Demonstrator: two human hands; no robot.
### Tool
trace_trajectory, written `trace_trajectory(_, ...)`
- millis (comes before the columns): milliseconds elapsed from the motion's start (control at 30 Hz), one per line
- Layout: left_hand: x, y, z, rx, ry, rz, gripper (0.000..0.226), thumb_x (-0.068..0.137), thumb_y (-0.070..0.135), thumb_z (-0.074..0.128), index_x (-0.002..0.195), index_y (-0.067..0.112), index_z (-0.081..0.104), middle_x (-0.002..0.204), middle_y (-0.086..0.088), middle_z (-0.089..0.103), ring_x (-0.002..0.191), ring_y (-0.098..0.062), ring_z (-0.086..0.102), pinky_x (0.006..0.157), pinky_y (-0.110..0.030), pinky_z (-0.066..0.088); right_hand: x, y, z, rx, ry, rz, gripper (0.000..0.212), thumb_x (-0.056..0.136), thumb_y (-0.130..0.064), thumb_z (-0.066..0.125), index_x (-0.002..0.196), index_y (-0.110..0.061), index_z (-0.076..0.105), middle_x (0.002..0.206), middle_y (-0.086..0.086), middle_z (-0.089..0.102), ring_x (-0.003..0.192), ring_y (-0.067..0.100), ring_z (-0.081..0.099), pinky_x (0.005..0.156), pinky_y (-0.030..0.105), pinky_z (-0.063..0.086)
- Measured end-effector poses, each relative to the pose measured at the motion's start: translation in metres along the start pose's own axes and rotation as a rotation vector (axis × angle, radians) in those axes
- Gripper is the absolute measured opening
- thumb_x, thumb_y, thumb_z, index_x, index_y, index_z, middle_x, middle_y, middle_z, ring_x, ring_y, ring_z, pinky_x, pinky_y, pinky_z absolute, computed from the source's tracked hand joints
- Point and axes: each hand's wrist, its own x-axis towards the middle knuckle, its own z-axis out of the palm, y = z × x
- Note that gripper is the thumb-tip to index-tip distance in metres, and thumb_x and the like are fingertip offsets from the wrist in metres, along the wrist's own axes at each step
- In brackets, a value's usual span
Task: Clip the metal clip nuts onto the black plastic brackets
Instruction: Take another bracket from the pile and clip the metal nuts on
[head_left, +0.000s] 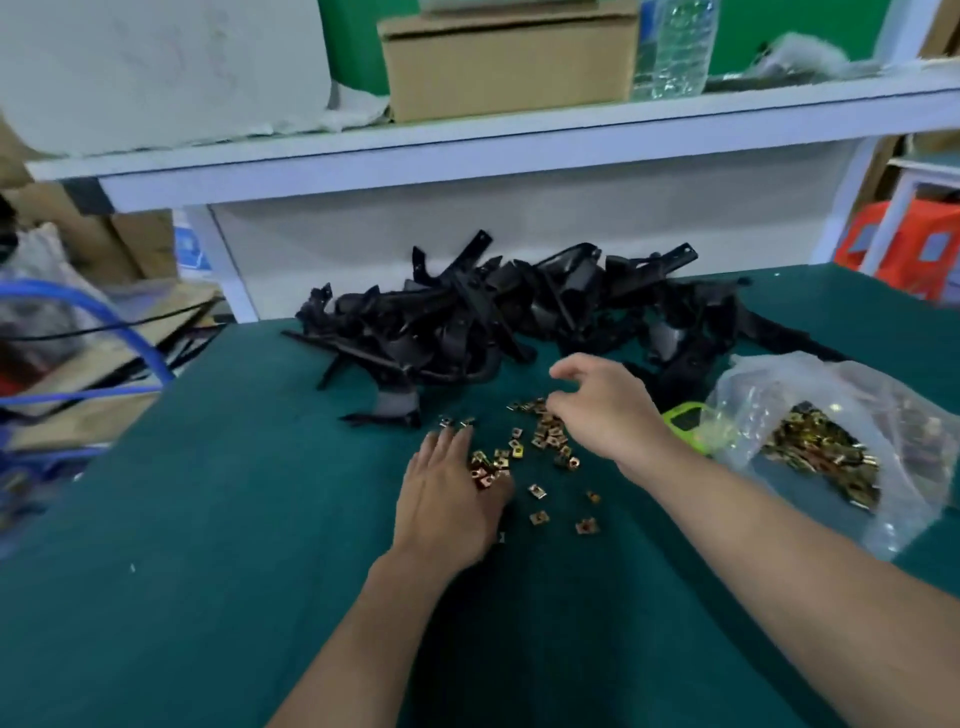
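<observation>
Several brass-coloured metal clip nuts lie scattered on the green table mat. A heap of black plastic brackets is piled behind them at the far edge. My left hand lies flat on the mat with straight fingers, its thumb side touching a few nuts. My right hand hovers over the far side of the scattered nuts with fingers curled downward; whether its fingertips pinch a nut is hidden. A clear plastic bag at the right holds many more clip nuts.
A bright green object lies between my right wrist and the bag. A white shelf with a cardboard box and a water bottle overhangs the table's back. Blue and black cables hang at the left.
</observation>
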Motion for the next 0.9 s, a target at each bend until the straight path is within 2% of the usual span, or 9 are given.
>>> trace_trajectory(133, 0.018, 0.002, 0.002, -0.008, -0.02, 0.09, 0.054, 0.098, 0.046, 0.056, 0.149, 0.027, 0.052, 0.161, 0.001, 0.041, 0.147, -0.011, 0.031, 0.124, -0.032, 0.013, 0.038, -0.009, 0.027, -0.077, -0.042, 0.039, 0.059, 0.097, -0.022, 0.062, 0.152, -0.031, 0.041, 0.073, -0.009, 0.055, 0.053, 0.004, 0.056, 0.042, 0.016, 0.037)
trace_trajectory(300, 0.023, 0.005, 0.002, -0.237, 0.073, 0.115, 0.015, 0.086, 0.028, 0.076, 0.098, 0.034, 0.082, 0.108, 0.017, 0.077, 0.097, -0.005, 0.066, 0.096, -0.027, 0.05, 0.088, -0.02, 0.052, -0.021, 0.01, 0.046, 0.075, 0.098, -0.013, 0.057, 0.161, -0.034, 0.021, 0.073, 0.001, 0.064, 0.054, 0.015, 0.053, 0.047, 0.032, 0.043)
trace_trajectory(400, 0.023, 0.005, 0.002, -0.278, 0.121, 0.071, 0.021, 0.082, 0.026, 0.077, 0.1, 0.036, 0.08, 0.096, 0.015, 0.077, 0.089, -0.005, 0.067, 0.084, -0.026, 0.054, 0.115, -0.029, 0.061, -0.041, 0.023, 0.025, 0.073, 0.098, -0.006, 0.055, 0.161, -0.03, 0.026, 0.091, -0.001, 0.064, 0.068, 0.016, 0.06, 0.055, 0.036, 0.051)
trace_trajectory(467, 0.025, 0.003, 0.002, -0.32, 0.112, 0.086, 0.033, 0.084, 0.018, 0.074, 0.109, 0.039, 0.077, 0.092, 0.016, 0.076, 0.086, -0.002, 0.066, 0.081, -0.02, 0.054, 0.128, -0.033, 0.065, -0.07, -0.018, 0.035, 0.072, 0.095, -0.008, 0.063, 0.159, -0.027, 0.034, 0.127, 0.002, 0.062, 0.08, 0.012, 0.06, 0.06, 0.028, 0.05)
trace_trajectory(500, 0.027, 0.002, 0.002, -0.338, 0.083, 0.105, 0.038, 0.086, 0.015, 0.071, 0.113, 0.04, 0.076, 0.089, 0.017, 0.074, 0.083, -0.001, 0.065, 0.078, -0.016, 0.053, 0.133, -0.035, 0.067, -0.088, -0.043, 0.041, 0.071, 0.092, -0.01, 0.069, 0.156, -0.024, 0.041, 0.135, 0.005, 0.059, 0.082, 0.012, 0.058, 0.063, 0.025, 0.048)
trace_trajectory(600, 0.03, 0.0, 0.0, -0.357, 0.012, 0.13, 0.035, 0.092, 0.014, 0.065, 0.111, 0.04, 0.077, 0.097, 0.017, 0.073, 0.086, 0.001, 0.064, 0.074, -0.009, 0.05, 0.14, -0.035, 0.067, -0.151, -0.073, 0.031, 0.05, 0.077, -0.016, 0.083, 0.124, -0.022, 0.069, 0.11, 0.001, 0.069, 0.077, 0.01, 0.061, 0.06, 0.024, 0.052)
trace_trajectory(700, 0.031, 0.0, 0.001, -0.375, 0.039, 0.102, 0.033, 0.092, 0.013, 0.067, 0.108, 0.04, 0.078, 0.098, 0.019, 0.074, 0.09, 0.003, 0.064, 0.075, -0.004, 0.049, 0.13, -0.036, 0.057, -0.107, 0.014, 0.06, 0.044, 0.068, -0.024, 0.091, 0.107, -0.02, 0.07, 0.094, -0.003, 0.069, 0.077, 0.014, 0.067, 0.061, 0.031, 0.057)
trace_trajectory(800, 0.028, -0.002, 0.003, -0.377, 0.067, 0.02, 0.039, 0.089, 0.011, 0.063, 0.109, 0.042, 0.077, 0.094, 0.023, 0.071, 0.089, 0.008, 0.063, 0.073, -0.001, 0.047, 0.102, -0.031, 0.033, 0.228, 0.139, 0.034, 0.02, 0.071, -0.008, 0.078, 0.087, -0.016, 0.069, 0.084, -0.007, 0.069, 0.08, 0.013, 0.065, 0.062, 0.028, 0.048)
trace_trajectory(900, 0.025, -0.001, 0.005, -0.328, 0.066, 0.006, 0.051, 0.085, 0.013, 0.059, 0.124, 0.044, 0.07, 0.112, 0.022, 0.066, 0.098, 0.001, 0.062, 0.085, -0.011, 0.049, 0.047, -0.019, 0.013, 0.54, 0.105, -0.064, 0.016, 0.071, 0.008, 0.06, 0.08, -0.005, 0.064, 0.078, -0.006, 0.064, 0.075, 0.009, 0.057, 0.07, 0.032, 0.04)
